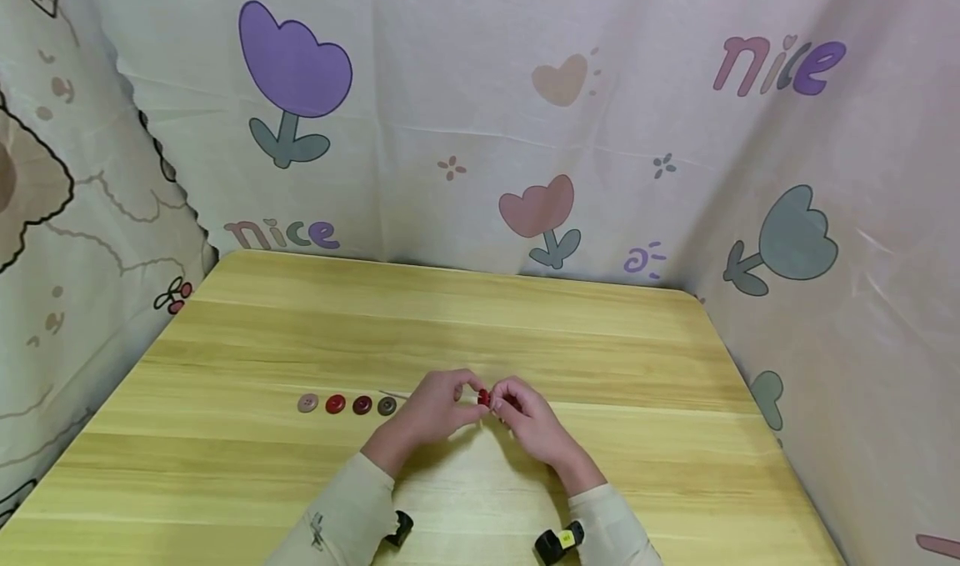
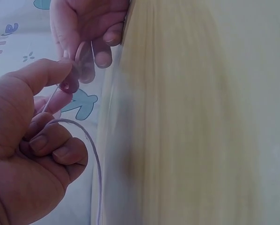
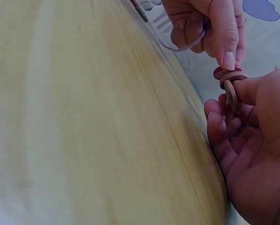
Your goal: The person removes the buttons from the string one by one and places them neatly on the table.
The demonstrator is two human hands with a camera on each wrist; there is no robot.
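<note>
Row, far left: pale pinkish round button [image 1: 307, 403], flat on the light wood-grain table [image 1: 525, 333].
Row, middle: bright red round button [image 1: 335, 403], then dark red round button [image 1: 362, 405], just beside each other.
Row, right end: grey-brown round button [image 1: 386, 406], nearest the left hand.
Left hand [image 1: 435, 408]: thumb and finger pinch a small red disc button [image 3: 218, 72]; lower fingers curl over a thin whitish cord [image 2: 99, 168].
Cord: loose curve below those fingers, a short straight length up toward the buttons. Whether it passes through a hole, cannot tell.
Held buttons: off the table, right of the row, between both hands' fingertips. Red disc on the left hand's side, flat brown disc button [image 3: 241, 76] against it, tilted brown disc button [image 3: 230, 93] toward the right palm.
Axis: first two nearly face to face; the tilted one stands steeply across them.
Nearer hand: left to the red disc, right to the tilted one.
Right hand [image 1: 534, 427]: thumb and fingers pinch the tilted button.
</note>
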